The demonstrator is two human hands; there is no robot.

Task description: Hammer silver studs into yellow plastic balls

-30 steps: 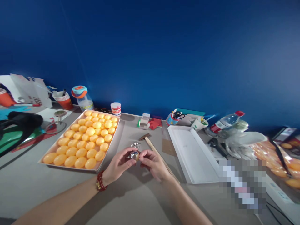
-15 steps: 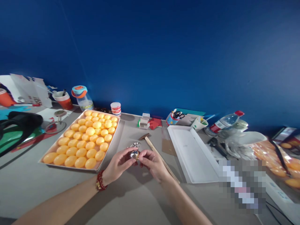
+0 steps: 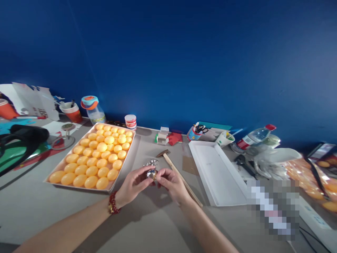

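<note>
A small shiny silver ball sits between my two hands, low over the table. My left hand, with a dark red beaded bracelet at the wrist, curls its thumb and fingers around the ball's left side. On the ball's right side, my right hand pinches with thumb and fingertips; a yellowish patch shows there on the ball. Just behind the fingers lie more shiny silver bits, too small to make out. A hammer with a wooden handle lies beside my right hand, partly covered by my forearm.
On the left stands a shallow box of orange balls. A white tray lies to the right. Along the wall are a jug, a small tub, a pen cup and a plastic bottle.
Both hands keep their hold on the silver ball, with hardly any movement. The whole view has shifted very slightly.
</note>
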